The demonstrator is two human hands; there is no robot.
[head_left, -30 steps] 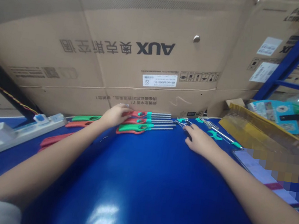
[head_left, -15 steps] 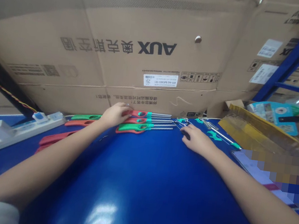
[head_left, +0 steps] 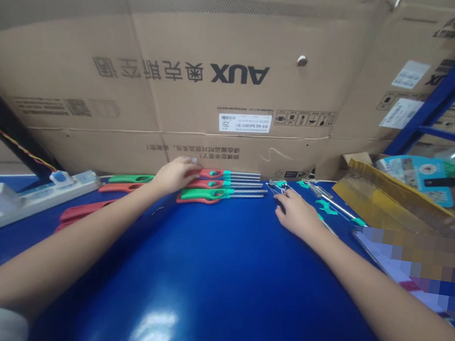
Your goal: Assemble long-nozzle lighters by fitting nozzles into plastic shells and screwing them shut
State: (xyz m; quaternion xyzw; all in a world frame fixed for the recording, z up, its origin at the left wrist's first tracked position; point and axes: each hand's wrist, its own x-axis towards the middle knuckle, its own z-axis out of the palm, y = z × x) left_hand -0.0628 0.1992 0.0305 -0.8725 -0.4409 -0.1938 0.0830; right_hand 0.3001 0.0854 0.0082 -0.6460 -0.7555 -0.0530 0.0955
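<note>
Several stick lighters lie side by side against the cardboard, metal tubes pointing right. My left hand (head_left: 173, 175) is closed over the handle ends of the red lighters (head_left: 207, 183), thumb and fingertips on the upper ones. Nearest me in that row is a green and orange lighter (head_left: 202, 194). My right hand (head_left: 297, 211) is beside the tube tips, fingers curled by thin wires and a small green part (head_left: 280, 184); what they pinch is hidden. From behind this hand pokes a thin metal rod with a green bit (head_left: 328, 225).
Green parts (head_left: 327, 207) and metal rods lie to the right, near a phone-like screen (head_left: 388, 258) and a yellow-taped box (head_left: 400, 203). Red handles (head_left: 84, 212) and a white power strip (head_left: 36, 203) lie left. Large cardboard (head_left: 167, 26) walls off the back.
My right hand has shifted slightly, its fingers drawn closer together, and a thin rod now shows behind it. My left hand stays on the red lighters.
</note>
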